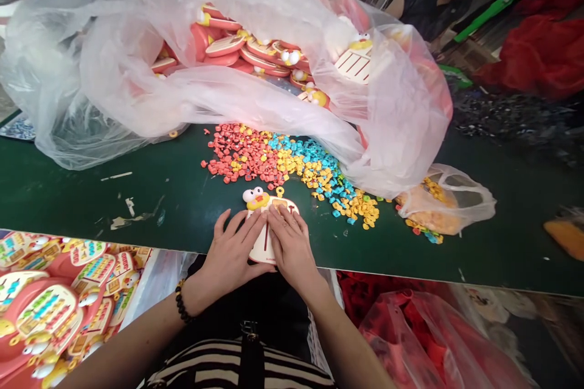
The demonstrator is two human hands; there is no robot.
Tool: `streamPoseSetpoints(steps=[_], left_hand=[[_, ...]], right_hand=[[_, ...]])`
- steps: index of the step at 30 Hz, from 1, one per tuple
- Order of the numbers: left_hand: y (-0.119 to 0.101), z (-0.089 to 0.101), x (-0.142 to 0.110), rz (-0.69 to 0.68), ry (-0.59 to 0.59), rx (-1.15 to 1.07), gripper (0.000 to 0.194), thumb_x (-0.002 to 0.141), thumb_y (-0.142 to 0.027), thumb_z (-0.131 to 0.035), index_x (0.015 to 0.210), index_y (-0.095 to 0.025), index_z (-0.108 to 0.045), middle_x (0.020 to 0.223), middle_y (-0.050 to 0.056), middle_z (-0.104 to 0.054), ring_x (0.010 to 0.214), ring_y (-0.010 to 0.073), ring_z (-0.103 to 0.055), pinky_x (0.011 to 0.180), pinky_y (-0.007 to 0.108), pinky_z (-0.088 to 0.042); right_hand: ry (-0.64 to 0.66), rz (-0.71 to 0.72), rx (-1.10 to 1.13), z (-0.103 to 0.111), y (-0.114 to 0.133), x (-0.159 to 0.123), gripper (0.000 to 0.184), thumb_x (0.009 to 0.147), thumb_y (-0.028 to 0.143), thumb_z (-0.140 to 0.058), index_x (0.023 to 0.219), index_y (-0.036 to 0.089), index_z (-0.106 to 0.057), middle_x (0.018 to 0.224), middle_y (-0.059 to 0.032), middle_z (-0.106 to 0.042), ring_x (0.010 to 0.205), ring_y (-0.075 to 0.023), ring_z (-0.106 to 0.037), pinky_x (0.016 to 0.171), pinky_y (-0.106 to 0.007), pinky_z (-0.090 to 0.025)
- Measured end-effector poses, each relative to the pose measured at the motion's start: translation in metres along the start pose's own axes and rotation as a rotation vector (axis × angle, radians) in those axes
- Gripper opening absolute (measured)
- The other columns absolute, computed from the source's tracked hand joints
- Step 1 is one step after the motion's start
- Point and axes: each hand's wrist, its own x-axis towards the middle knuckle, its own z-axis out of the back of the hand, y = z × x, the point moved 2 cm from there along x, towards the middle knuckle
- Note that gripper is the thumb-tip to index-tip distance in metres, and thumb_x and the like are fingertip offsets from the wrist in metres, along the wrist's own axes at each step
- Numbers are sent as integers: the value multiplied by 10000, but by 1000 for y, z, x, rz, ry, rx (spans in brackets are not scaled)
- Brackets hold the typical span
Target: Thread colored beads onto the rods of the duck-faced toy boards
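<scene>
A cream toy board (260,250) with a yellow-billed, big-eyed bird head and a small yellow ring lies at the front edge of the green table, between my hands. Dark red slots run down its face. My left hand (223,255) grips its left side, fingers over the face and thumb along the bottom edge. My right hand (294,249) is on its right side, fingers pressed together on the upper face. Whether a small piece is under the fingertips is hidden. Just beyond lie heaped small red pieces (241,158), yellow pieces (319,176) and blue pieces (314,151).
A large clear plastic bag (255,97) full of similar toy boards spans the table's back. To the right sits a small bag (465,194) of yellow pieces. Toys with coloured pieces (50,310) fill the lower left. Red plastic bags (420,328) stand below the table at right.
</scene>
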Motion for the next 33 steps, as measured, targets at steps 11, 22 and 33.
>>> streamPoseSetpoints(steps=[11,22,33], left_hand=[[8,-8,11,-134,104,58,911,767,-682,-564,1417,-79,-354,1436,186,-427,1319,347,-336,1091,481,-301],[7,-13,-2,-154,-8,-218,453,882,-427,-563,1209,-122,-487,1130,150,-592,1060,266,-546,957,449,-469],[14,-14,-10,-18,-148,-287,581,817,-447,-656,1260,-183,-389,1114,116,-506,1004,230,-567,773,359,-559]], right_hand=[[-103,-67,-40,-8,-3,-5,442,960,229,-383,1392,167,-453,1473,-149,-431,1388,-251,-361,1082,-467,-356],[-90,-14,-54,-8,7,1,465,935,165,-401,1395,150,-459,1288,-173,-587,1271,-278,-481,1052,-513,-393],[16,46,248,0,4,18,617,916,89,-319,1506,247,-231,1545,-95,-316,1378,-193,-382,1045,-374,-446]])
